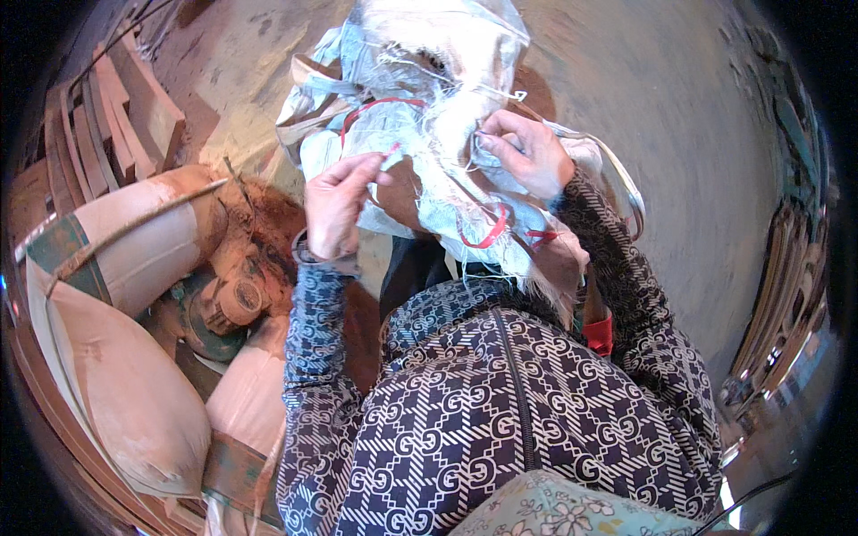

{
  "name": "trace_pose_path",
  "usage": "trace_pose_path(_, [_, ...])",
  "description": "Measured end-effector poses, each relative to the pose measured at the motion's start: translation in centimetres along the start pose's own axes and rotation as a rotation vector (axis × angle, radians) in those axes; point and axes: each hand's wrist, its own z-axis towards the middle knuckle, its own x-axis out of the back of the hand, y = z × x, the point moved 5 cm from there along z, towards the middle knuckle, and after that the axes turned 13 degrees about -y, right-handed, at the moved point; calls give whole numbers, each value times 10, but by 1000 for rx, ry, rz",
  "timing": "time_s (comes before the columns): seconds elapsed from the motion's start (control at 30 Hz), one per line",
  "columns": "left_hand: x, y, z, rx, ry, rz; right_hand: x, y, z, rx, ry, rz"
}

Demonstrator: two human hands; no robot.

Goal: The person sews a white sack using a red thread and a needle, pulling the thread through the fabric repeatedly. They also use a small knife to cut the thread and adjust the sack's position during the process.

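A white woven sack [474, 40] with a torn, frayed mouth is bunched up in front of my body. Loose threads [438, 112] hang from its edge, and a red strap [487, 234] curls over its lower part. My left hand [338, 198] is closed in a pinch at the sack's left side, a small pale scrap with a red tip [393, 157] at its fingertips. On the right side of the frayed part, my right hand [527, 154] has its fingers bent together; thin threads run close by, but what they grip is too small to make out.
To the left lie full pale sacks [125, 393] around a dusty, rust-coloured machine part [231, 302]. Wooden boards [107, 116] lean at the far left. More stacked strips [778, 286] stand along the right edge, beyond the dusty floor [688, 152].
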Motion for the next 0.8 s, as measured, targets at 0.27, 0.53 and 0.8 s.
trace_pose_path(0.27, [-83, -8, 42, -104, -204, -275, 4, -15, -4, -47, 83, -120])
trace_pose_path(0.53, [-107, 23, 37, -42, -470, -474, 3, -11, -11, -68, 166, -205])
trace_pose_path(0.8, [-102, 25, 46, -58, -308, 109, 5, -34, -18, -129, 168, -474])
